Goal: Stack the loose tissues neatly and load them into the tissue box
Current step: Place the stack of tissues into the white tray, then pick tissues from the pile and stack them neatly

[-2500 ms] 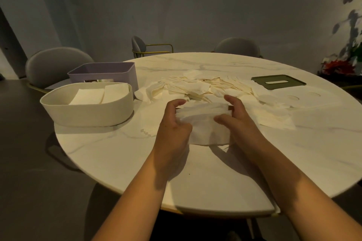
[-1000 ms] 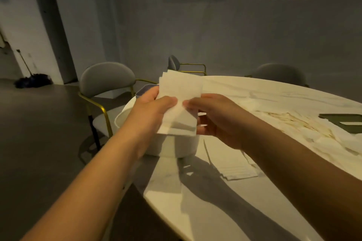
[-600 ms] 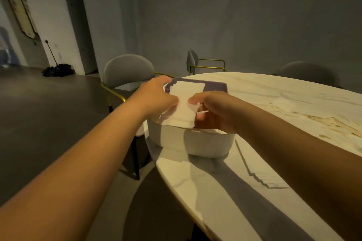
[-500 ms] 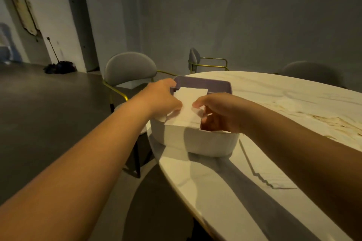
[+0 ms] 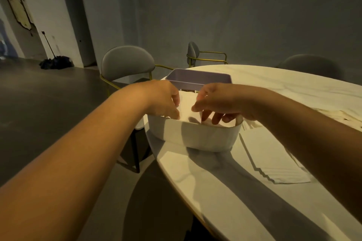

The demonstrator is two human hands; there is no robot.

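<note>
A white oval tissue box (image 5: 195,136) stands near the table's left edge. My left hand (image 5: 162,100) and my right hand (image 5: 217,101) both reach down into it. Between them they hold a folded white tissue stack (image 5: 188,108), tilted, with its lower edge inside the box. My left fingers pinch its left side; my right thumb presses its right side, with the other fingers spread behind it. What lies at the bottom of the box is hidden. A flat stack of tissues (image 5: 274,164) lies on the table to the right of the box.
A purple box (image 5: 197,78) stands directly behind the white one. Loose tissues (image 5: 346,118) are heaped at the far right of the round marble table (image 5: 215,188). Grey chairs (image 5: 127,62) ring the table; its rounded edge runs close on the left.
Both hands picked the folded tissue stack up off the table, carried it left to the white box and lowered it inside. Over the last half second it sank deeper below the rim.
</note>
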